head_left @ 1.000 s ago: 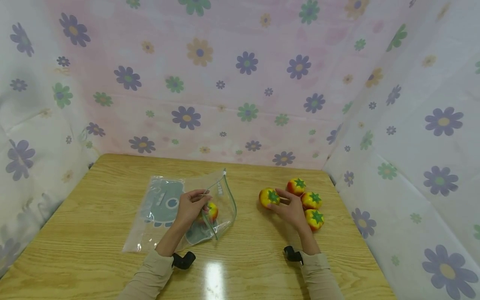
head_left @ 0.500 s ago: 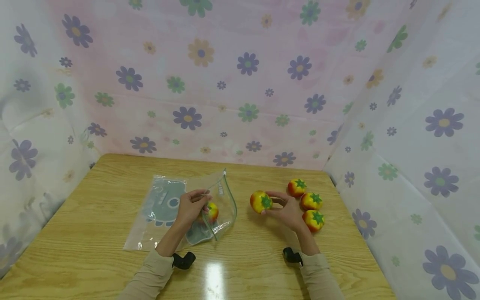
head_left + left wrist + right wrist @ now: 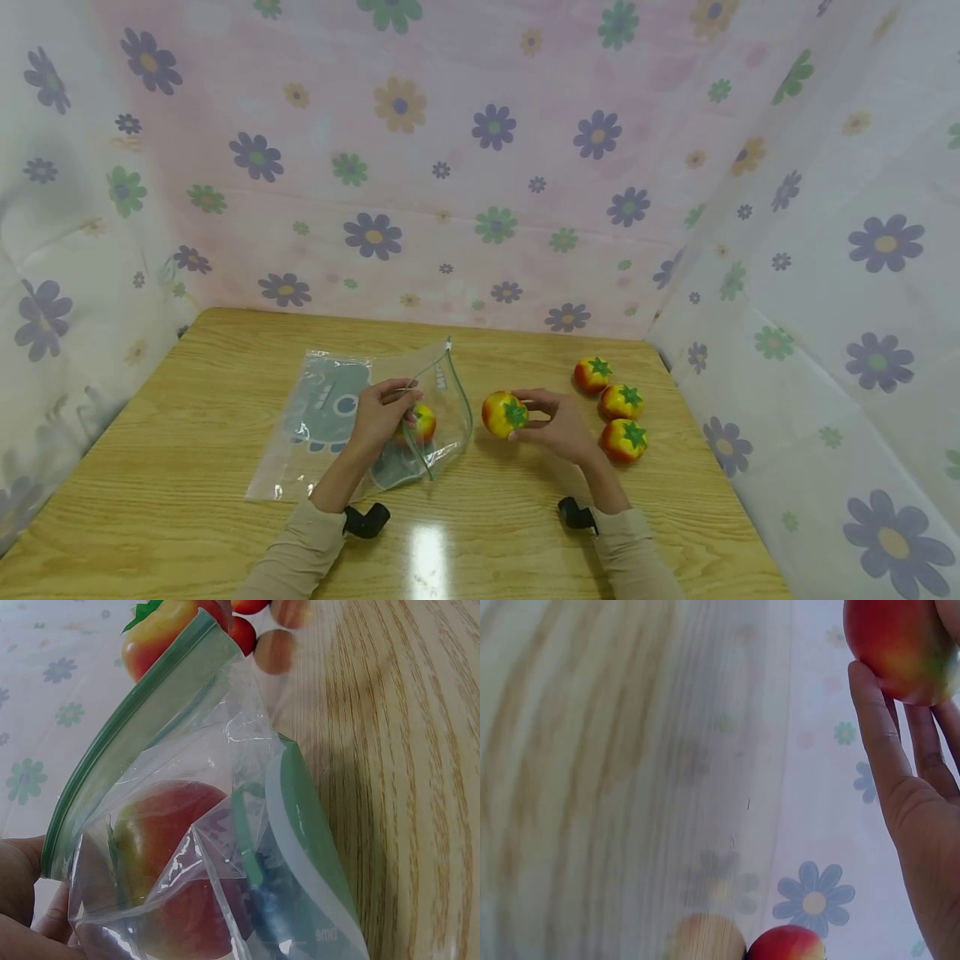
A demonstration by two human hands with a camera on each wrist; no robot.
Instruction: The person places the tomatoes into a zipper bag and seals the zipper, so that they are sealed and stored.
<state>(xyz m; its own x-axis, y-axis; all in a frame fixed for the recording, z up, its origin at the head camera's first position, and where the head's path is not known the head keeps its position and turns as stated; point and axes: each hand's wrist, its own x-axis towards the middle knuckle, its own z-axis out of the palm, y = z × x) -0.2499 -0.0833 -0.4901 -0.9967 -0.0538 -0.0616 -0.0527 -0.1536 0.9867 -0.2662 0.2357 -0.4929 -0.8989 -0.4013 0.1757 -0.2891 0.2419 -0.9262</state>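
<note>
My left hand [image 3: 381, 417] pinches the rim of a clear zip bag [image 3: 452, 398] with a green closure strip. The bag's mouth gapes toward the right. Inside it lies a red-and-yellow toy fruit [image 3: 180, 862], seen through the plastic in the left wrist view. My right hand [image 3: 561, 427] grips a second such toy fruit [image 3: 498, 413] between thumb and fingers, its green star-shaped top facing right. This fruit is just right of the bag mouth, apart from it. In the right wrist view its red side [image 3: 892, 649] shows above the fingertips.
Three more toy fruits [image 3: 622, 402] stand in a row at the table's right. Another clear bag with a grey-green cartoon print [image 3: 324, 402] lies flat at left. Flower-patterned sheets [image 3: 450, 192] enclose the wooden table [image 3: 480, 533] behind and at both sides.
My right hand has carried its toy fruit leftward from near the other fruits to beside the bag mouth. The nearest fruit of the row shifted slightly left. My left hand stays still.
</note>
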